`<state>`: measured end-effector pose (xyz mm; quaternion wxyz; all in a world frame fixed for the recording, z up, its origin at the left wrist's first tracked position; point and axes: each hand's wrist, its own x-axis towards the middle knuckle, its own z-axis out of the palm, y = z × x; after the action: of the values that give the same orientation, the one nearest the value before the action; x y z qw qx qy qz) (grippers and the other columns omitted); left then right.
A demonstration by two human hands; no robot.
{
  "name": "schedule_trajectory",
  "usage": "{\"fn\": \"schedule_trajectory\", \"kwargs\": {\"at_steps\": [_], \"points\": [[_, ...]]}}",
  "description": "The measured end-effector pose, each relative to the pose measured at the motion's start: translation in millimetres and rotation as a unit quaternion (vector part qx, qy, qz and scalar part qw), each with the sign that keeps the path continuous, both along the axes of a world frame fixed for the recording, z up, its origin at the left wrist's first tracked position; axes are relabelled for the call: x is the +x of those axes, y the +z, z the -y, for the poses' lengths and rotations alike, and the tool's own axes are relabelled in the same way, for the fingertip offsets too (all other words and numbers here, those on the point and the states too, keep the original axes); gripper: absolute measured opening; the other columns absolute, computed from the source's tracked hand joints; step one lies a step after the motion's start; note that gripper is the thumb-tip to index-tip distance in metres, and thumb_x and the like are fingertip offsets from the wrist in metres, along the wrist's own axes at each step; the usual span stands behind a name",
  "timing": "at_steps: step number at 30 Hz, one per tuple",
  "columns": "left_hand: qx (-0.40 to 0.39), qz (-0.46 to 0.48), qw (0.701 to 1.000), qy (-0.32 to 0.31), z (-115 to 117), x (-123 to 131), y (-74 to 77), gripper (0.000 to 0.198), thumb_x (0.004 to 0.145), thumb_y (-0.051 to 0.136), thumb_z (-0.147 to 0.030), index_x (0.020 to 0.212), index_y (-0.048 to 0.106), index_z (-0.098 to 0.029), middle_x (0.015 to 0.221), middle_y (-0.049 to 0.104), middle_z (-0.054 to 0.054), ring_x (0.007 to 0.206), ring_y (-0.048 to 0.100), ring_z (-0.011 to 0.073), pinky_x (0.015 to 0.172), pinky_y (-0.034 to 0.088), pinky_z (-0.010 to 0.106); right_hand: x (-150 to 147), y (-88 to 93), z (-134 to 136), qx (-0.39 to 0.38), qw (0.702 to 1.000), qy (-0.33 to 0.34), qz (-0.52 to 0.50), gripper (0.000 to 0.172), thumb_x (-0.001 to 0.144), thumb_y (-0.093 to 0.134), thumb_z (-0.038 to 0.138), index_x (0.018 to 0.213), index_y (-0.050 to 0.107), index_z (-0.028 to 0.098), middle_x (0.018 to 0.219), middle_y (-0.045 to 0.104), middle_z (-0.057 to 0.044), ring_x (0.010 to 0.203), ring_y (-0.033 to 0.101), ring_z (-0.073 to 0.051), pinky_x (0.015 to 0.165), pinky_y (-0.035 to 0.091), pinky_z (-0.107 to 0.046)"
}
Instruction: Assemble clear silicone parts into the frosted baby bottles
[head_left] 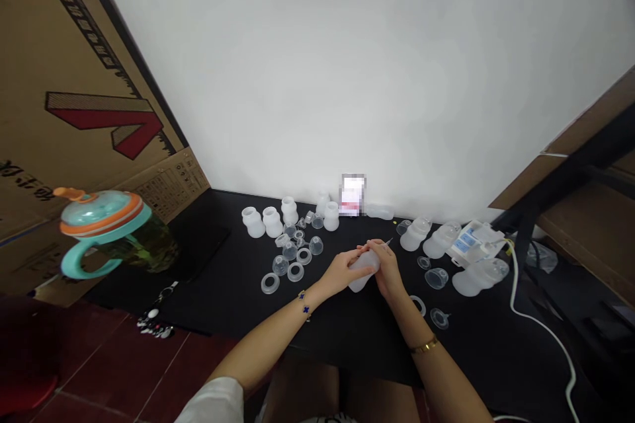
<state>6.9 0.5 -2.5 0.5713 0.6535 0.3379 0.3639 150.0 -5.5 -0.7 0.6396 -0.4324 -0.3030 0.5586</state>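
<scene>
Held bottle: a frosted white bottle (364, 272) is in both hands, tilted, above the middle of the surface (342, 317) toward its front edge; its contents cannot be made out.
Left hand: the left hand (347, 268) curls narrowly around the bottle's side, thumb along it, fingers near its upper end.
Right hand: the right hand (387, 268) closes on the bottle's other side and upper end; a small clear tip (389, 242) shows past the fingers, and what it belongs to cannot be told.
Open bottles: a loose group of white bottles (272, 222) stands near the back edge, left of the phone (352, 193), necks open upward; their insides are too small to read.
Domed bottles: three white bottles with clear domes (415, 234) sit toward the back right corner, around a white labelled device (475, 243) with a white cord (533, 320).
Loose parts: clear domes (290, 250) and pale rings (270, 283) lie in front of the open bottles; a few more clear pieces (436, 278) lie right of the hands.
Jug: a lidded jug (106, 215) near the left edge holds greenish-brown liquid with leaf-like matter.
</scene>
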Motion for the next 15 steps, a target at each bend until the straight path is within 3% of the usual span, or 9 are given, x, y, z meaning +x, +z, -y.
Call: {"fn": "schedule_trajectory", "kwargs": {"at_steps": [15], "points": [[0.102, -0.084, 0.991, 0.030, 3.3, -0.9, 1.8, 0.046, 0.086, 0.069, -0.051, 0.114, 0.073, -0.016, 0.101, 0.074, 0.006, 0.090, 0.065, 0.0234, 0.080, 0.048, 0.029, -1.4, -1.0, 0.0, -0.006, 1.000, -0.021, -0.004, 0.030, 0.063, 0.091, 0.042, 0.071, 0.069, 0.022, 0.072, 0.070, -0.001, 0.085, 0.071, -0.025, 0.076, 0.055, -0.036]]}}
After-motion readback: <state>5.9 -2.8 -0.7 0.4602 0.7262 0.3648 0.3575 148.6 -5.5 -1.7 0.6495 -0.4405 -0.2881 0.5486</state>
